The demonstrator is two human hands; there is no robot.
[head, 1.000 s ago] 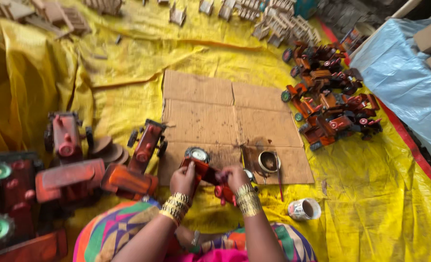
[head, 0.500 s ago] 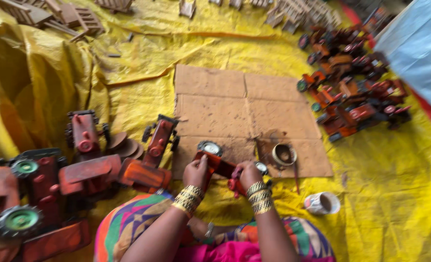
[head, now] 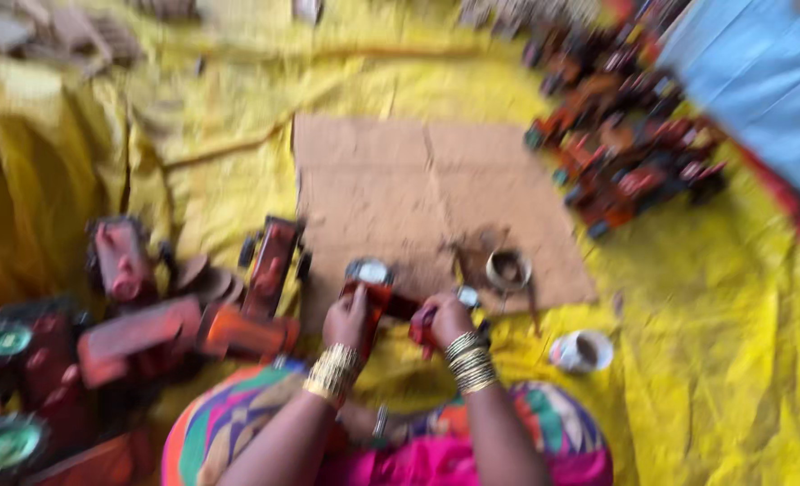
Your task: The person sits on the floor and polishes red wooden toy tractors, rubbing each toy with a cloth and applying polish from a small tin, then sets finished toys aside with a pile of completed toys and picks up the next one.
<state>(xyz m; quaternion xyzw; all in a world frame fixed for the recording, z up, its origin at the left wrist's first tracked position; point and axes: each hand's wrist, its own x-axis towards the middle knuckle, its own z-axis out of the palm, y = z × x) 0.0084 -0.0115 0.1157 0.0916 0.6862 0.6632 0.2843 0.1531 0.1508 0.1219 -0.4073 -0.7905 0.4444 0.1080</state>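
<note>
Frame blurred by motion. Left hand (head: 346, 317) and right hand (head: 445, 319) both grasp a small red wooden toy vehicle (head: 377, 301) at the near edge of the flat brown cardboard sheet (head: 400, 189). On the cardboard's near right corner sits a small round metal bowl (head: 508, 268); just off it, a white cup (head: 582, 351). Larger red toy tractors (head: 139, 315) lie left of the cardboard, a heap of small red toys (head: 634, 162) right. Crumpled yellow tarpaulin (head: 715, 360) underlies everything.
</note>
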